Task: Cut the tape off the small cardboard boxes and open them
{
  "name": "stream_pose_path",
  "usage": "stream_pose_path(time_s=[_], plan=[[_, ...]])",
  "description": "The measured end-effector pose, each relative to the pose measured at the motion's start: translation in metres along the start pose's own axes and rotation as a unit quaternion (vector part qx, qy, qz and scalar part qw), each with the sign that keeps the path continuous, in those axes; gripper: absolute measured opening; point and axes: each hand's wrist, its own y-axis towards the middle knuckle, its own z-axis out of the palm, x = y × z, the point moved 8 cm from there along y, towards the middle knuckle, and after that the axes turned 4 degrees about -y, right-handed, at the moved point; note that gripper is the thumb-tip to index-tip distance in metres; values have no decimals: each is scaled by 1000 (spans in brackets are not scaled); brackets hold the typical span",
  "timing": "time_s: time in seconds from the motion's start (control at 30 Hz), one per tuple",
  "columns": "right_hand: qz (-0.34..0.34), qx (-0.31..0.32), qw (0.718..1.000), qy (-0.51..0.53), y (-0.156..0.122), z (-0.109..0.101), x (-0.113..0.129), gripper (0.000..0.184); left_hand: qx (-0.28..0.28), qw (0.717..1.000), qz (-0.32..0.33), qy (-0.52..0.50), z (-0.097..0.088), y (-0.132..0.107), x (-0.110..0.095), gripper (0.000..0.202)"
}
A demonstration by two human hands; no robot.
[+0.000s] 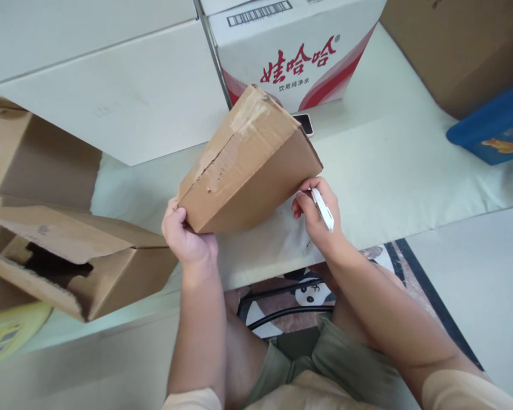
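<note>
A taped brown cardboard box [245,162] is tilted up on the table's cloth-covered front. My left hand [186,233] grips its lower left corner, fingers wrapped round the edge. My right hand [318,213] is closed round a slim white tool [322,209], perhaps a pen or cutter, held right by the box's lower right corner. The tape along the box's top seam is torn and wrinkled.
An open brown carton [68,256] lies on its side at the left. A white drinks carton with red lettering [294,51] stands behind, a phone [304,122] in front of it. A blue box [493,134] and another brown carton [457,45] sit at the right.
</note>
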Motion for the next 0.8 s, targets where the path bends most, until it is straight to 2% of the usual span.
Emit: stream_pose_path(time_s=[0.53, 0.6, 0.73, 0.8], plan=[[-22, 8, 1000, -17, -1, 1, -3, 11, 16, 999, 5, 39, 0, 1, 0, 30], [-45, -21, 998, -25, -1, -5, 1, 12, 4, 1000, 10, 30, -1, 0, 0, 29], [-128, -128, 983, -33, -4, -26, 16, 17, -21, 1000, 11, 18, -1, -2, -2, 25], [-150, -152, 976, -35, -5, -32, 20, 20, -26, 1000, 3, 16, -1, -2, -3, 24]])
